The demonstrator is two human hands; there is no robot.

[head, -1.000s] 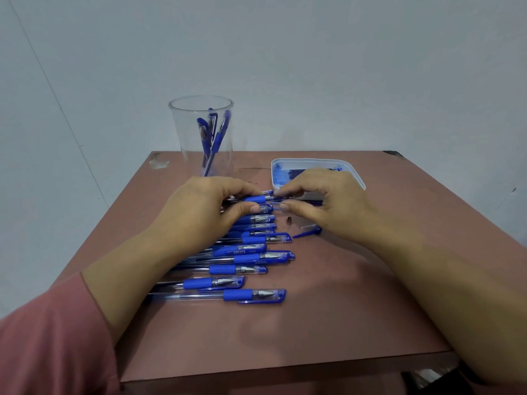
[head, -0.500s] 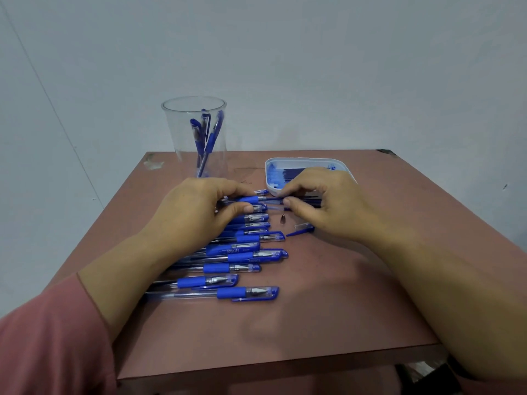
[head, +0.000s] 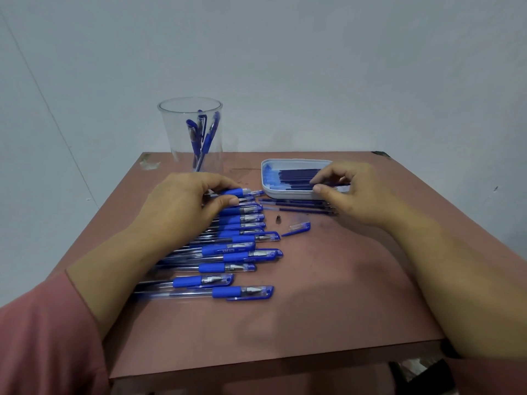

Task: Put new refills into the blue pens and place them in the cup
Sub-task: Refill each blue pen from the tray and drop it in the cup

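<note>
Right grip (head: 353, 192) has left the pen and gone over to the tray (head: 268, 192), pinching a refill (head: 299, 183). Left grip (head: 182, 206) holds the farthest pen (head: 235, 192) of the row on the tabletop (head: 313, 295); the cup (head: 191, 132) stands behind.

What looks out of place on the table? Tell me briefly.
A loose pen cap and a small metal tip lie apart from the pens, and several refills lie on the table beside the tray rather than in it.
</note>
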